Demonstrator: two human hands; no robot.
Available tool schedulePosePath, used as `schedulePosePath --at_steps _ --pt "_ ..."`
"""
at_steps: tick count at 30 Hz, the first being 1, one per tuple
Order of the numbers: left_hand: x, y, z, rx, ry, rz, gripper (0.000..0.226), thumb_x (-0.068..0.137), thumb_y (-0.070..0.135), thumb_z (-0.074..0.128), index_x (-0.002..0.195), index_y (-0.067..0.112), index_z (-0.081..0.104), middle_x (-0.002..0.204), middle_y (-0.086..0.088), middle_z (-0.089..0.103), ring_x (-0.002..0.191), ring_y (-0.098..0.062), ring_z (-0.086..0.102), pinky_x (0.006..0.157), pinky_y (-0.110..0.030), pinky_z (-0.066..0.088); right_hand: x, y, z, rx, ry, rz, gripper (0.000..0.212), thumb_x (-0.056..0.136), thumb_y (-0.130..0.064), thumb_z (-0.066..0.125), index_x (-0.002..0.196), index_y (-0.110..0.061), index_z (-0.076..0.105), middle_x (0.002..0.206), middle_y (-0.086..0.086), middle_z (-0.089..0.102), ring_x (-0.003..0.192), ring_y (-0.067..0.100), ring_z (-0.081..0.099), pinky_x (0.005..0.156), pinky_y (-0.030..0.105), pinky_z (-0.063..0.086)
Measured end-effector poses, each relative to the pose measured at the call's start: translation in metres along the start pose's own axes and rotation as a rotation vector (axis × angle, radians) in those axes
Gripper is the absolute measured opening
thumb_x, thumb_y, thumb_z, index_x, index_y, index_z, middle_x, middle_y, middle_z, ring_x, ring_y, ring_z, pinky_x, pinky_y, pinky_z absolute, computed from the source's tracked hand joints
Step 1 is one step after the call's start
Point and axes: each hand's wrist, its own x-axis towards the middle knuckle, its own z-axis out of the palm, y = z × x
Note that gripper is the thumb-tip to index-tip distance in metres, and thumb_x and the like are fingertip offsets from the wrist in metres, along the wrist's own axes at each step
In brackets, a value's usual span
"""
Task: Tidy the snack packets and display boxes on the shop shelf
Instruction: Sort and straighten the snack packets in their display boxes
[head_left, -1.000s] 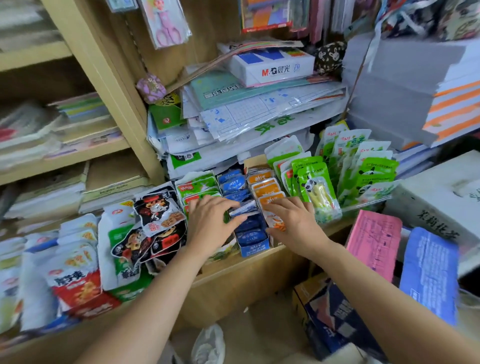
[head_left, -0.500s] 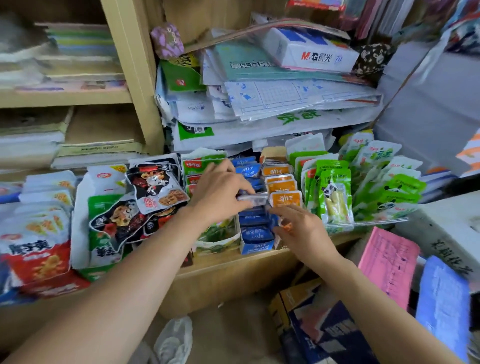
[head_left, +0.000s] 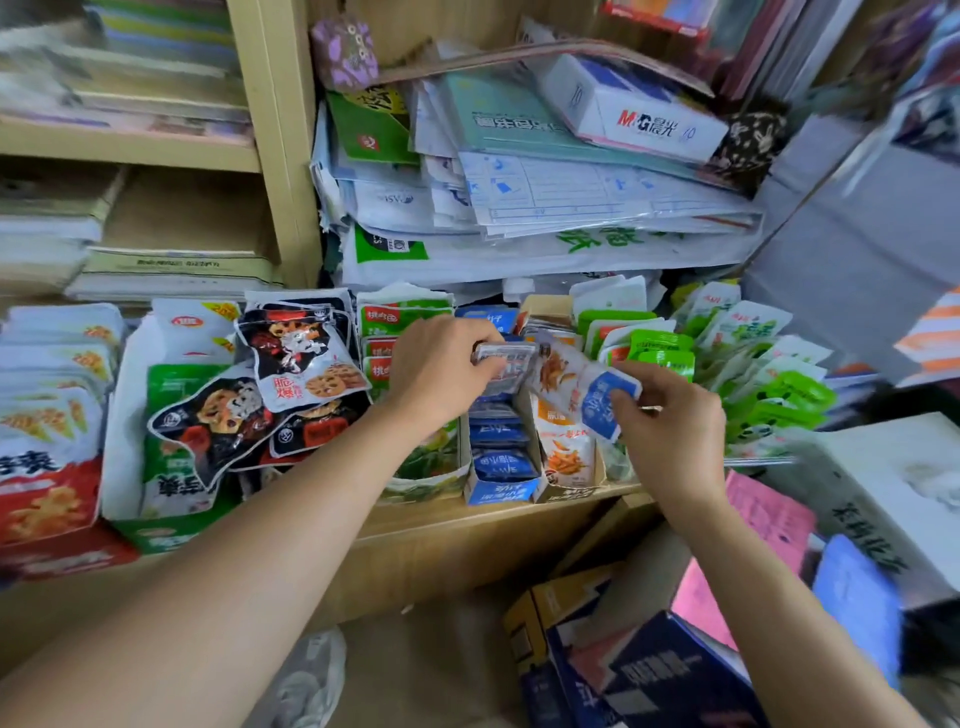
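While both hands work above the middle of the wooden shelf (head_left: 467, 525), the stock stands as follows:

- Left hand (head_left: 441, 374): fingers pressed together on a small silver-blue packet (head_left: 506, 364), held just above the blue display box (head_left: 501, 467).
- Right hand (head_left: 670, 421): thumb and fingertips pinching the blue-labelled end of a white packet (head_left: 587, 387) printed with orange snacks; the packet is tilted, its far end reaching toward the left hand's packet. Whether the two packets touch cannot be told.
- Blue display box: at the shelf's front edge, filled with a row of blue packets.
- Orange display box (head_left: 569, 457): just beside the blue one on its right, holding orange-and-white packets upright.
- Green packets (head_left: 753, 379): a fanned batch to the right of the orange box, behind the right hand.
- Black-and-red packets (head_left: 301, 353): loosely heaped left of the left hand, overlapping a green box (head_left: 171, 467).
- Red-and-white packets (head_left: 47, 457): stacked at the far left of the shelf.
- Paper stack (head_left: 545, 197): piled behind the snacks, with a white stationery box (head_left: 634, 111) on top.
- Pink sheet (head_left: 769, 514): below the shelf on the right, near the right forearm.
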Motion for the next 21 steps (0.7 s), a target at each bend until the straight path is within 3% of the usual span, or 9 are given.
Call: schedulePosePath --at_steps 2,4,8,12,17,21 --pt "0.001 -0.002 0.0 -0.033 -0.021 -0.043 0.018 0.09 0.04 0.074 0.105 0.031 0.077 0.086 0.01 0.076 0.061 -0.005 0.059 0.054 -0.018 0.038 0.003 0.005 -0.012 0.115 -0.002 0.068 0.021 0.087 -0.005 0.069 0.099 -0.02 0.077 0.078 -0.006 0.073 0.064 -0.002 0.065 0.061 0.009 0.048" --pt "0.002 -0.003 -0.001 -0.057 -0.048 -0.079 0.017 0.089 0.042 0.074 0.103 0.032 0.078 0.085 0.011 0.075 0.063 -0.007 0.06 0.052 -0.021 0.037 0.003 0.008 -0.022 0.311 -0.031 0.187 0.019 0.087 -0.004 0.07 0.092 -0.021 0.075 0.079 0.001 0.076 0.067 0.01 0.071 0.062 0.027 0.057" --pt "0.006 -0.005 -0.005 -0.117 -0.117 -0.135 0.014 0.087 0.038 0.076 0.099 0.033 0.079 0.084 0.012 0.073 0.072 -0.011 0.063 0.054 -0.022 0.034 -0.004 0.008 -0.028 0.568 -0.18 0.417 0.012 0.087 0.003 0.069 0.093 -0.006 0.072 0.075 0.012 0.072 0.054 0.014 0.064 0.05 0.024 0.054" --pt "0.01 -0.007 -0.009 -0.206 -0.174 -0.167 0.02 0.084 0.032 0.08 0.103 0.028 0.08 0.094 0.009 0.075 0.081 -0.013 0.067 0.069 -0.029 0.051 -0.013 0.004 -0.01 0.596 -0.275 0.536 0.013 0.086 0.006 0.068 0.099 0.005 0.071 0.077 0.017 0.07 0.051 0.014 0.063 0.048 0.021 0.053" --pt "0.008 -0.008 -0.014 -0.263 -0.239 -0.149 0.021 0.079 0.028 0.085 0.099 0.028 0.081 0.085 0.014 0.07 0.083 -0.008 0.066 0.074 -0.029 0.052 -0.02 -0.004 0.03 0.576 -0.137 0.612 0.013 0.086 0.001 0.073 0.097 -0.006 0.069 0.086 0.013 0.069 0.063 0.019 0.073 0.058 0.029 0.057" --pt "0.007 -0.01 -0.022 -0.256 -0.31 -0.116 0.022 0.079 0.028 0.085 0.1 0.031 0.08 0.096 0.014 0.073 0.093 -0.006 0.066 0.08 -0.025 0.051 -0.025 -0.005 0.05 0.496 -0.118 0.586 0.009 0.087 -0.008 0.075 0.092 -0.013 0.071 0.089 0.008 0.072 0.071 0.015 0.075 0.061 0.029 0.06"
